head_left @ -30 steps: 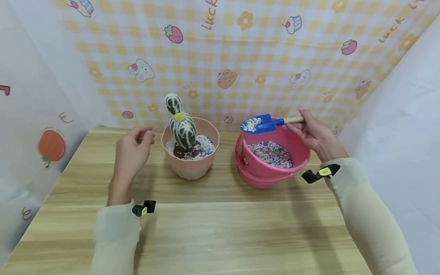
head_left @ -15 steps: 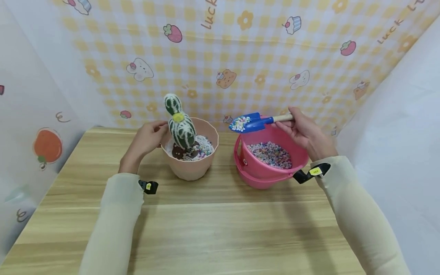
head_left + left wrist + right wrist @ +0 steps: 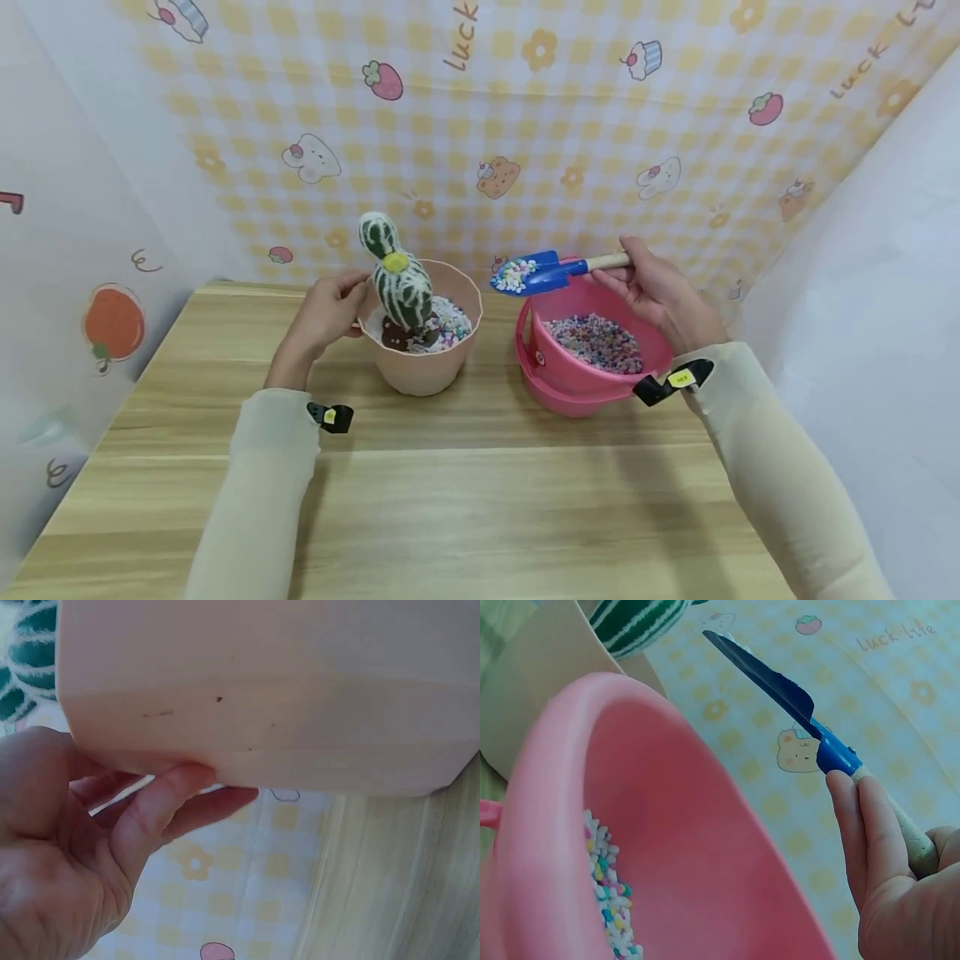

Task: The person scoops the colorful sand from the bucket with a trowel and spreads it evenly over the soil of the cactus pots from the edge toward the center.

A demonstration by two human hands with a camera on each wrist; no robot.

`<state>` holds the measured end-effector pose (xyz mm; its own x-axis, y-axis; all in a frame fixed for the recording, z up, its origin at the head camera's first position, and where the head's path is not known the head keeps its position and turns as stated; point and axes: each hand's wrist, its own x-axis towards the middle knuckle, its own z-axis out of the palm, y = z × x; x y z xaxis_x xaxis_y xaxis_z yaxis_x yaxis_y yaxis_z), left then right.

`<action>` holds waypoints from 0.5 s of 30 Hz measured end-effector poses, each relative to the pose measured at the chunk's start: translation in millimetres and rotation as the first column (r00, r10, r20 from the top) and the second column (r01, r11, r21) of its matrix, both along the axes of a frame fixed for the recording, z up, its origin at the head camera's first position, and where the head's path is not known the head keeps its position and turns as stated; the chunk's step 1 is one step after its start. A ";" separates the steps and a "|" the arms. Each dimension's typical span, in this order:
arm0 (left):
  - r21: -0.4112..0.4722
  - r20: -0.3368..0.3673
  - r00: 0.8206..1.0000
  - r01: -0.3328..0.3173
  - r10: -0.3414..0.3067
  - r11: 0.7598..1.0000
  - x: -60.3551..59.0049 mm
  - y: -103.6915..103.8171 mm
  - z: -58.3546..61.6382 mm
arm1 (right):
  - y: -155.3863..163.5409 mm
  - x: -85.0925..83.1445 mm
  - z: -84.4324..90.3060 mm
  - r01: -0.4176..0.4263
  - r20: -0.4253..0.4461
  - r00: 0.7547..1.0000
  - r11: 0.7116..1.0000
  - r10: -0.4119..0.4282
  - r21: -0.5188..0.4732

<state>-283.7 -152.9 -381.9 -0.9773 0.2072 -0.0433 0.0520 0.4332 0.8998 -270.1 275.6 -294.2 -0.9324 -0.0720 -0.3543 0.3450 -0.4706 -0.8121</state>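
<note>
Two grips busy: my right carries the loaded trowel, my left has hold of the pot.

On my feed, the right grip is wrapped round the trowel's wooden handle; a second ago the blade was above the bucket, and now its tip, heaped with pastel beads, reaches past the bucket's rim toward the pot. The left grip was apart from the pot then; now its bent fingers hold the outer wall near the rim. I judge that this steadies the pot, with the load nearer but not yet over it. The cactus leans left inside the pot, loose beads beside its brown base. More beads fill the bucket's bottom, and both vessels stand on the worktop.
</note>
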 end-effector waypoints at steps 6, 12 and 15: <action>0.018 0.019 0.999 -0.031 0.030 0.999 6.5 6.9 2.5 | -7.8 -2.9 0.5 -0.013 -0.007 1.000 1.000 0.013 0.009; 0.066 0.074 0.995 -0.072 0.067 0.995 16.8 11.0 3.8 | -18.8 -4.8 -1.8 -0.036 -0.005 0.999 0.998 0.037 0.045; 0.073 0.091 0.992 -0.092 0.085 0.993 20.3 13.8 5.9 | -22.8 -4.7 -3.1 -0.031 -0.004 1.000 0.998 0.031 0.054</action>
